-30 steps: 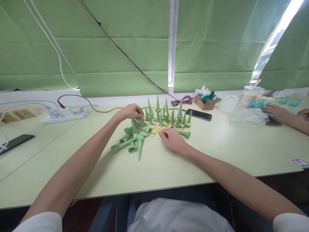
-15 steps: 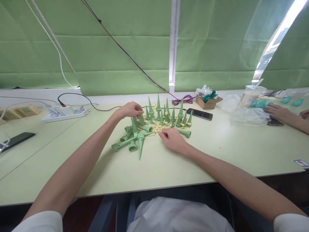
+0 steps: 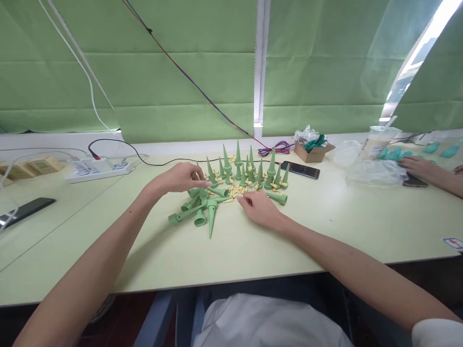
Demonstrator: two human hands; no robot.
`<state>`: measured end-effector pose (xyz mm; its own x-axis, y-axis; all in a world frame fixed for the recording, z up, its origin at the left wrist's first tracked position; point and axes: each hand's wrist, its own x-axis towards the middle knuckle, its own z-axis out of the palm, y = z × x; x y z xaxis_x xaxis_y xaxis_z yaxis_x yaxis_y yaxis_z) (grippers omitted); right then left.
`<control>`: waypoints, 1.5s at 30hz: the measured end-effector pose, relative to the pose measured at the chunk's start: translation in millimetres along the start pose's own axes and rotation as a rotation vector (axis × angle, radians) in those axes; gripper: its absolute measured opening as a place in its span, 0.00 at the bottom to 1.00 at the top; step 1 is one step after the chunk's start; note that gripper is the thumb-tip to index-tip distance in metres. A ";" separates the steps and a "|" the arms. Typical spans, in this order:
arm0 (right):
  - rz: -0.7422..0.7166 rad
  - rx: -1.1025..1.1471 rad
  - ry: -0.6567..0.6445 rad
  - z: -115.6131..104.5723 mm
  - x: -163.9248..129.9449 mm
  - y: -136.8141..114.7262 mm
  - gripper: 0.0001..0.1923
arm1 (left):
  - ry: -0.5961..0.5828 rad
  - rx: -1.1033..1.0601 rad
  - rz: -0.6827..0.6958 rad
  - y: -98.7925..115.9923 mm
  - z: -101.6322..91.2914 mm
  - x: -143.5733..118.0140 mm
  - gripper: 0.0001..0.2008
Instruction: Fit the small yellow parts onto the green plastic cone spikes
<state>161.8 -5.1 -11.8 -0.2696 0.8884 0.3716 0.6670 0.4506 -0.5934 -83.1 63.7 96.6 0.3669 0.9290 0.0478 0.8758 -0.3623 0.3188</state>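
Hands: left (image 3: 177,177) over fallen green cones (image 3: 197,207), right (image 3: 260,209) touching yellow bits (image 3: 237,192)

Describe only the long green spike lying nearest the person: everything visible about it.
The long green spike looks like matte moulded plastic, one tapering cone with a wider collar at its far end. It lies flat on the pale table, tip pointing toward the person. Its collar meets other fallen spikes. Neither hand touches it; the left hand hovers beyond.
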 end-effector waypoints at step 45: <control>-0.087 -0.182 -0.090 3.2 6.5 20.4 0.09 | 0.091 -0.266 0.328 36.6 89.9 -16.9 0.14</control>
<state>171.5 10.2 -23.7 -0.3875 0.8547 0.3455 0.7506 0.5101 -0.4200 -29.0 28.0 22.4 0.5728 0.7753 0.2662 0.6020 -0.6182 0.5054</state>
